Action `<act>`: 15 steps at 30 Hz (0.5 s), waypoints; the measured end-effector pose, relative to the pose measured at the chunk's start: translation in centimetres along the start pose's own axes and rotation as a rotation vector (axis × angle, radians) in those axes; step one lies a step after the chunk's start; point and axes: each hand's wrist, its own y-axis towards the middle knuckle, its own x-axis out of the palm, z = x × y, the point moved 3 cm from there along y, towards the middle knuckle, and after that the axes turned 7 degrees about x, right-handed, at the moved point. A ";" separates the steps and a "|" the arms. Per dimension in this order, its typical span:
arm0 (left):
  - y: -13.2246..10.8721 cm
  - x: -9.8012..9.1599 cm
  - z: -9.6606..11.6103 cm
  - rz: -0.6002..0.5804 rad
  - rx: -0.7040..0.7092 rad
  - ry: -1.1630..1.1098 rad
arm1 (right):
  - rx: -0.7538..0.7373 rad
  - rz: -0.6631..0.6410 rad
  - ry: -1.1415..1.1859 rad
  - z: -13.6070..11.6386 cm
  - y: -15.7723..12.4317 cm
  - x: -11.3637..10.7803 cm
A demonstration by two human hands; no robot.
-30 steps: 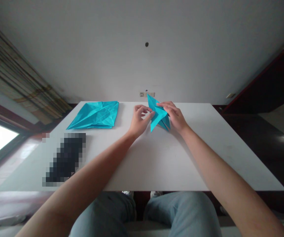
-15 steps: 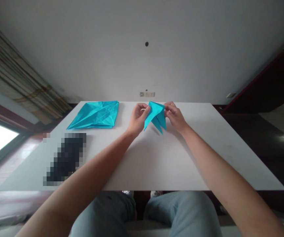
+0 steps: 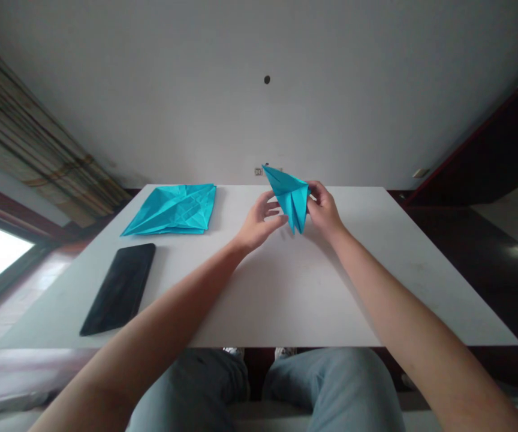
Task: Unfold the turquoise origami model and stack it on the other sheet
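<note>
A turquoise folded paper piece (image 3: 289, 187) with several pointed flaps is held above the far part of the white table. My right hand (image 3: 324, 207) pinches its right edge between thumb and fingers. Two narrow points of the paper hang down and one broad flap points up and left. Just left of the paper, my left hand (image 3: 262, 221) has its thumb and fingers spread apart. Its thumb tip is close to the hanging points; whether it touches them I cannot tell.
On the white table (image 3: 286, 300) a creased turquoise paper (image 3: 173, 209) lies folded at the far left. A black phone or tablet (image 3: 119, 289) rests nearer, beside my left forearm. Behind the table rises a wall with sockets (image 3: 258, 171).
My left hand has let go of the folded paper and its fingers have spread. The paper has turned, so one flap now points up and left, while my right hand keeps hold.
</note>
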 end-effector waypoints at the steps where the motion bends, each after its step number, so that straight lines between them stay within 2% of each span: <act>1: -0.1 0.1 0.0 -0.011 0.001 0.011 | -0.002 -0.009 -0.017 0.0 0.0 0.1; 6: -0.2 0.3 -0.4 0.015 -0.028 0.023 | 0.032 -0.056 -0.068 -0.4 -0.4 0.3; 10: -0.1 0.2 -1.1 0.034 -0.055 -0.013 | -0.050 -0.089 -0.177 -0.9 -0.8 0.4; 15: -0.1 0.2 -1.6 0.043 -0.099 -0.006 | -0.106 -0.042 -0.316 -0.5 -0.4 -0.1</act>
